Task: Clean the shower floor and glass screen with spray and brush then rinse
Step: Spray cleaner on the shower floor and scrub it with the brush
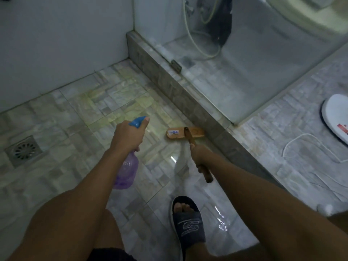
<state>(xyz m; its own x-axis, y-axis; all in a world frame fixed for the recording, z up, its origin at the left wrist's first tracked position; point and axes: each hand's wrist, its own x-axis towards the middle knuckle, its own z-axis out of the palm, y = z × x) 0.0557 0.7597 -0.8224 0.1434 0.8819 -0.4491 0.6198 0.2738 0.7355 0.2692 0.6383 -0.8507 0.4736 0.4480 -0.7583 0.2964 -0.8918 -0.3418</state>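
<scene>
My left hand (128,135) grips a purple spray bottle (126,172) with a blue trigger head (137,121), held over the wet tiled shower floor (79,108). My right hand (199,157) holds the wooden handle of a scrubbing brush (185,133). The brush head rests flat on the floor, against the base of the stone kerb (169,85). The glass screen (254,53) stands on that kerb and runs back to the right, looking misty.
A square floor drain (23,151) sits at the left. My foot in a dark slipper (188,221) stands at the bottom centre. Beyond the glass are a hose (199,44), a dark hanging object (221,21), a white slipper (337,117) and a white cord (301,146).
</scene>
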